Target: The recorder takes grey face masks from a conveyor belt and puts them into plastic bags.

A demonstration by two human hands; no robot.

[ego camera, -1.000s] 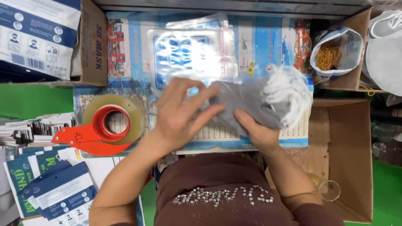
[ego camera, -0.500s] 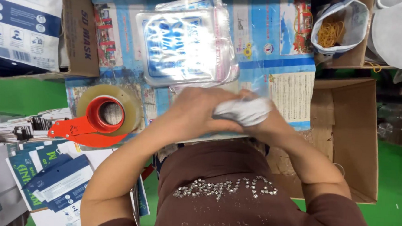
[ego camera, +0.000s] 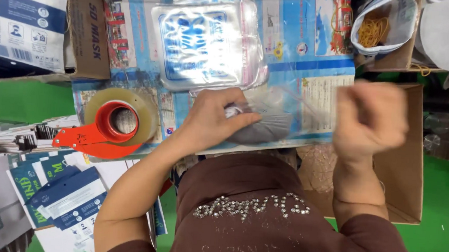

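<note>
My left hand (ego camera: 211, 122) presses down on and grips a grey mask bundle (ego camera: 271, 128) that lies in a thin clear bag on the blue printed sheet (ego camera: 320, 49) in front of me. My right hand (ego camera: 370, 119) is lifted off to the right of the bundle, blurred, with its fingers curled into a fist. I see nothing clearly held in it. A stack of clear bags with blue print (ego camera: 209, 42) lies just beyond the bundle.
A red tape dispenser with a clear roll (ego camera: 113, 127) sits to the left. Blue leaflets (ego camera: 64, 194) fan out at lower left. A cardboard mask box (ego camera: 87, 29) stands at upper left, a bag of rubber bands (ego camera: 378, 26) at upper right, an open carton (ego camera: 404, 152) on the right.
Both hands were folding the bundle together. Now the right hand has let go and swung out to the right, while the left hand stays on the bundle.
</note>
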